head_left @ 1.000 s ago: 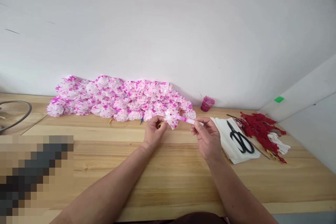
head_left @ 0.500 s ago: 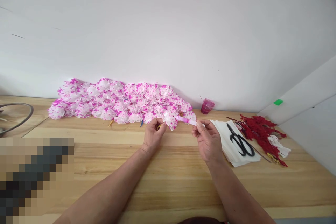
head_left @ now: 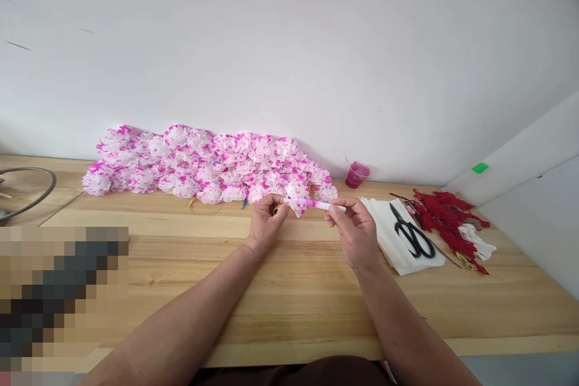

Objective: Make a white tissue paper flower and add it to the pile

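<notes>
My left hand (head_left: 268,220) is closed in a pinch at a small white paper flower (head_left: 299,211) with magenta specks. A bit of yellow tie shows between those fingers. Facing it, my right hand (head_left: 355,226) pinches the white end of a narrow strip (head_left: 320,205) tinted pink toward the left. The strip reaches across to the flower and my left fingertips; whether it joins the flower I cannot tell. Just behind both hands lies a long heap of similar paper flowers (head_left: 190,160), with blue and yellow ties poking out at its front.
A plastic cup (head_left: 357,175) stained magenta stands by the wall. Right of my hand, black-handled scissors (head_left: 412,235) rest on a stack of white paper (head_left: 386,235). Beyond lies a dark red crinkled bundle (head_left: 447,217). A curved grey cable (head_left: 52,184) is at the far left.
The strip has tilted and now lies over the front of the flower, with my right hand slightly nearer my left. The whole view has shifted a little.
</notes>
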A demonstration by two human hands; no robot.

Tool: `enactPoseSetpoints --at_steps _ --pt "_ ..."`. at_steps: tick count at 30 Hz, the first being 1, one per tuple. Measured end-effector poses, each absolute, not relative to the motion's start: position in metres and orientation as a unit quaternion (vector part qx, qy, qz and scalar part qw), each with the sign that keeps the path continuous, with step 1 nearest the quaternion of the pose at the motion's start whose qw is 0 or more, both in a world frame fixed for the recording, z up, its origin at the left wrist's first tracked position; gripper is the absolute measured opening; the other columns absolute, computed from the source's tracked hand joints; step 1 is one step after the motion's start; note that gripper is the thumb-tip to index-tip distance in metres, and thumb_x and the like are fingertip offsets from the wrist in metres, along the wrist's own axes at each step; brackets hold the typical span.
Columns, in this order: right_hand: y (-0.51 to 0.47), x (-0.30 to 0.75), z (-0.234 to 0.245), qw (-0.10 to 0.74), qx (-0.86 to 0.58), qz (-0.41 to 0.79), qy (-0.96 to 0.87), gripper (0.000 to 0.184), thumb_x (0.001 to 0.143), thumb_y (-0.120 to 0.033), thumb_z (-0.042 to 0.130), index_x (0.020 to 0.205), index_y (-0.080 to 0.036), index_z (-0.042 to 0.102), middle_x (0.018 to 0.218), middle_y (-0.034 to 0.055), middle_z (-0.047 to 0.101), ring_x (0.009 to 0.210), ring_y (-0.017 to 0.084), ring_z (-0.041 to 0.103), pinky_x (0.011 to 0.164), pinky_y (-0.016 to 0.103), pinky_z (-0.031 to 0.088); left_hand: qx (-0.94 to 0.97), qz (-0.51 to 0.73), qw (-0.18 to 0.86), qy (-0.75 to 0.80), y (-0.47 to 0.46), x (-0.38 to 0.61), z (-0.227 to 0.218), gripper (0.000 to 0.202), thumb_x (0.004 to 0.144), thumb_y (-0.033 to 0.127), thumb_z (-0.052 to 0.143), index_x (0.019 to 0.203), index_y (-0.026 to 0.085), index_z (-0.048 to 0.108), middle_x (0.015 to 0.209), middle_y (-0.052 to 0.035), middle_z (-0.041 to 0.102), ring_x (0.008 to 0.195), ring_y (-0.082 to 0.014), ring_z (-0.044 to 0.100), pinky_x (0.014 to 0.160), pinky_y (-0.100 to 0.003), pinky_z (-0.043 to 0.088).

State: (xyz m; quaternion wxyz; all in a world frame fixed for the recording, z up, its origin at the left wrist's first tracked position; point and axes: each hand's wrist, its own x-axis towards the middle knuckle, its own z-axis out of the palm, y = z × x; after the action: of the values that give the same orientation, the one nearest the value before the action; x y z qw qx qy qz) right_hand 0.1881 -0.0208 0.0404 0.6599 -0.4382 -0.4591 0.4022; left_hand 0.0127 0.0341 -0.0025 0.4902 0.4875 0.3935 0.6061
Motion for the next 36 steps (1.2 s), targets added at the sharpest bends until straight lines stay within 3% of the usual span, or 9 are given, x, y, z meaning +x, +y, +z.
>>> enactPoseSetpoints --at_steps 20,27,36 --pt "-0.0159 0.1914 0.0389 0.687 -0.386 0.495 -0.366 0.019 0.076 -0.034 0.081 0.087 -0.024 0.070 0.071 -0.0020 0.065 0.064 0.011 0.057 0.059 0.025 0.042 0.477 0.601 0.510 0.389 0.0330 0.0133 -0.0012 0.008 0.070 0.021 0.066 0.073 0.019 0.059 0.060 0.0048 0.053 0.057 -0.0092 0.045 0.058 -0.022 0.037" --pt "-0.0152 0.1908 0.0360 0.673 -0.405 0.459 -0.415 0.018 0.078 -0.034 0.080 0.089 -0.023 0.071 0.070 -0.0011 0.066 0.064 0.011 0.057 0.059 0.025 0.042 0.484 0.595 0.516 0.382 0.0351 0.0134 -0.0052 0.008 0.070 0.021 0.064 0.073 0.019 0.057 0.059 0.0054 0.052 0.057 -0.0088 0.045 0.058 -0.021 0.037" --pt "-0.0151 0.1939 0.0406 0.674 -0.381 0.504 -0.383 0.019 0.075 -0.033 0.082 0.085 -0.023 0.070 0.067 -0.0019 0.063 0.063 0.010 0.055 0.057 0.024 0.041 0.479 0.597 0.518 0.383 0.0346 0.0123 -0.0039 0.009 0.071 0.022 0.064 0.069 0.019 0.055 0.062 0.0046 0.054 0.058 -0.0091 0.047 0.060 -0.022 0.039"
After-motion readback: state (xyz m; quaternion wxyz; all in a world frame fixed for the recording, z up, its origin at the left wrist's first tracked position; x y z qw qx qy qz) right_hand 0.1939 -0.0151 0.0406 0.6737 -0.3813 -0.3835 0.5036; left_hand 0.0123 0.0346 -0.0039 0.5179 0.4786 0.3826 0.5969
